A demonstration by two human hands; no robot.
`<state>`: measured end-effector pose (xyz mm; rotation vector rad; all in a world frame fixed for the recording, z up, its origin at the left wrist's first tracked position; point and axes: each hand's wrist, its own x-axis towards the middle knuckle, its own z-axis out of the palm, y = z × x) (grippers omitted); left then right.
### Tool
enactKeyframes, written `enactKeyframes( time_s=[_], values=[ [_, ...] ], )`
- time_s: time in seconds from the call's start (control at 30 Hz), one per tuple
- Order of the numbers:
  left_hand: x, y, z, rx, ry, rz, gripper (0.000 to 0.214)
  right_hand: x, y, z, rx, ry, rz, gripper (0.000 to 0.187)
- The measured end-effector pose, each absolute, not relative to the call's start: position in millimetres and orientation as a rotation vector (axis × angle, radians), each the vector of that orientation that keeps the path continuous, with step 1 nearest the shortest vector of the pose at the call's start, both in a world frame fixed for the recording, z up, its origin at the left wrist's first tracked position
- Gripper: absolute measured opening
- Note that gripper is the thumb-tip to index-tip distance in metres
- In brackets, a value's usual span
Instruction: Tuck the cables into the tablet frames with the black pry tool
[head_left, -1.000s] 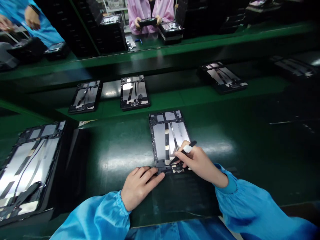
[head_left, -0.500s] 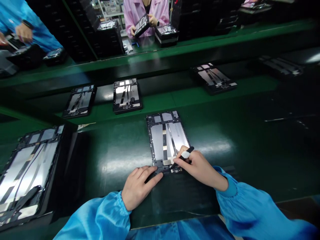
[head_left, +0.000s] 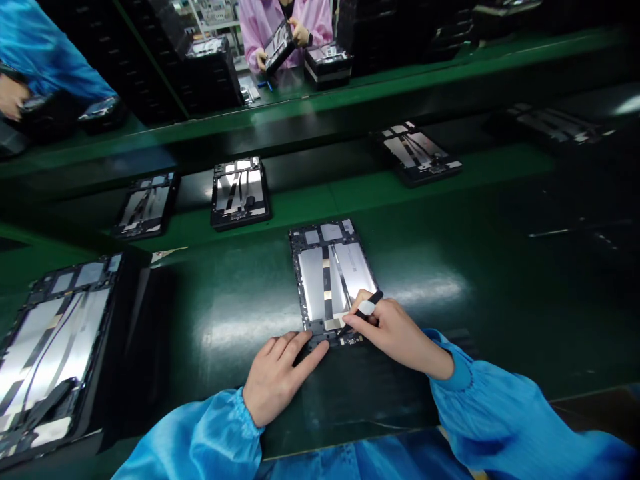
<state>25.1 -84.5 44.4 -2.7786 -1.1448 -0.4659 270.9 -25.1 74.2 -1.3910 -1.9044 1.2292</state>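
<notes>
An opened tablet chassis (head_left: pixel 327 273) with silver panels and black ribbon cables lies on the dark green bench in front of me. My left hand (head_left: pixel 280 377) rests flat on the bench, fingers stretched out, fingertips pressing the chassis's near left corner. My right hand (head_left: pixel 395 330) is closed in a pinch on a black tool (head_left: pixel 367 307) with a white band. The tool's tip touches the bottom edge of the chassis by the lower board.
Another open chassis (head_left: pixel 45 347) sits on a black tray at the left. Three more chassis (head_left: pixel 240 192) (head_left: pixel 144 205) (head_left: pixel 417 152) lie on the green belt beyond. Across the line a person in pink (head_left: pixel 285 27) holds a tablet; a blue sleeve (head_left: pixel 45 53) shows far left.
The chassis on the belt have drifted left. The person in pink lifted a tablet upright. My hands and the tool stayed at the chassis's bottom edge.
</notes>
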Motion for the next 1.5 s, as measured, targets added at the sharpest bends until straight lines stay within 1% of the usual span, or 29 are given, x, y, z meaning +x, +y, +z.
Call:
enactKeyframes(
  time_s=[0.2,0.3,0.4,0.47,0.5,0.57,0.63,0.7,0.77,0.9,1.0,1.17,1.27,1.37,1.5],
  values=[
    [36.5,-86.5,44.5,-2.785,-1.252,-0.340,0.042,271.0,-25.3,72.5,-1.381,-1.900,1.188,0.021],
    [29.6,-82.7,44.7,-2.877,-1.222,-0.451,0.039,272.7,-25.2,68.4,-1.354,-1.792,1.227,0.022],
    [23.6,-79.2,47.3,-2.928,-1.175,-0.634,0.029,274.2,-26.5,62.2,-1.285,-1.617,1.229,0.021],
    [27.6,-77.3,49.3,-2.898,-1.111,-0.736,0.022,274.7,-28.4,57.9,-1.247,-1.477,1.129,0.022],
    [32.4,-75.1,49.7,-2.878,-1.068,-0.759,0.022,274.8,-29.6,55.7,-1.240,-1.410,1.048,0.023],
    [45.9,-64.0,48.4,-2.860,-1.002,-0.708,0.028,275.0,-31.7,51.1,-1.245,-1.295,0.874,0.023],
    [61.0,-38.4,44.7,-2.849,-1.030,-0.562,0.034,275.3,-32.7,46.3,-1.255,-1.212,0.749,0.021],
    [74.1,3.3,40.9,-2.813,-1.167,-0.440,0.035,275.2,-32.1,41.5,-1.253,-1.179,0.724,0.019],
    [83.3,55.5,39.3,-2.738,-1.376,-0.404,0.033,274.6,-30.1,37.1,-1.246,-1.190,0.771,0.018],
    [82.9,151.4,46.4,-2.533,-1.643,-0.501,0.032,272.6,-23.9,29.6,-1.254,-1.259,0.855,0.019],
    [47.6,191.1,62.8,-2.368,-1.894,-0.585,0.031,269.2,-19.1,25.7,-1.271,-1.266,0.869,0.021],
    [-71.4,201.3,99.2,-1.727,-2.532,-0.802,0.035,259.0,-15.0,24.0,-1.200,-1.313,0.920,0.023],
    [-120.7,193.8,107.9,-1.430,-2.820,-0.934,0.035,255.5,-12.6,23.7,-1.159,-1.338,0.953,0.025],
    [-128.4,187.4,103.8,-1.238,-2.980,-1.147,0.035,255.0,-8.2,24.0,-1.136,-1.315,0.978,0.027],
    [-104.5,171.8,98.1,-1.109,-2.973,-1.615,0.034,256.2,-4.4,26.9,-1.125,-1.265,0.972,0.031]
  ],
)
